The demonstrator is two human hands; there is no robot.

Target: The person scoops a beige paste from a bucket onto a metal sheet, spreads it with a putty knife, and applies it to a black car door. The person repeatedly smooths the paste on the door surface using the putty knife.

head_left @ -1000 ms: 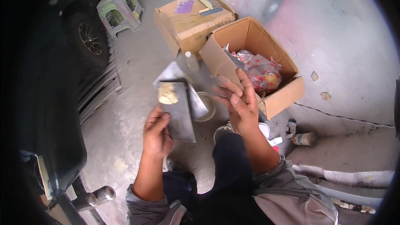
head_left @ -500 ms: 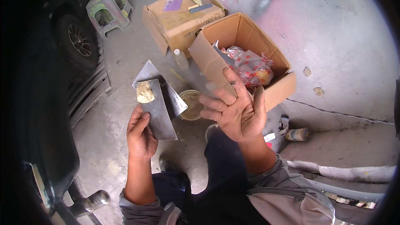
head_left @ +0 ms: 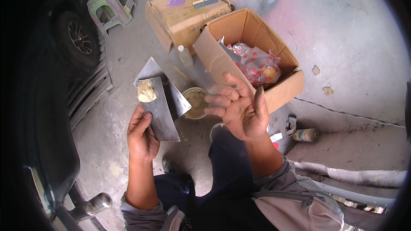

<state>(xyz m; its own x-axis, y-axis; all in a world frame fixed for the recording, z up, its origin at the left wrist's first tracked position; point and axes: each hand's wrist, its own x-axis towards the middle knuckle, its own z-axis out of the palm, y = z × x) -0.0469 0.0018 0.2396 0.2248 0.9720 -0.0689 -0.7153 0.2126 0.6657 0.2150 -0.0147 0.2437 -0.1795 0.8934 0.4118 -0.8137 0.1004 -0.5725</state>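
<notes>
My left hand (head_left: 143, 134) is closed round two flat metal putty spreaders, thumb on top. The front spreader (head_left: 164, 124) carries a lump of beige putty (head_left: 146, 90) at its upper left corner. Behind it the other spreader (head_left: 150, 69) lies crosswise, its corners sticking out above and to the right. My right hand (head_left: 245, 113) is raised palm up, fingers spread and slightly curled, with nothing in it; the fingertips look smudged. Between and beyond my hands, on the floor, stands an open tub of beige putty (head_left: 196, 104). A second round container (head_left: 217, 131) is partly hidden by my leg.
An open cardboard box (head_left: 274, 42) holds plastic wrapping (head_left: 260, 65). Behind it sits a closed box (head_left: 184, 19) with scraps on top. A clear bottle (head_left: 185, 55), plastic stool (head_left: 112, 6), vehicle wheel (head_left: 79, 38), lying can (head_left: 305, 135) and cable (head_left: 342, 112) are around.
My right hand's fingers have curled in a little and the hand has shifted slightly. The left hand still holds both spreaders, nearly unmoved.
</notes>
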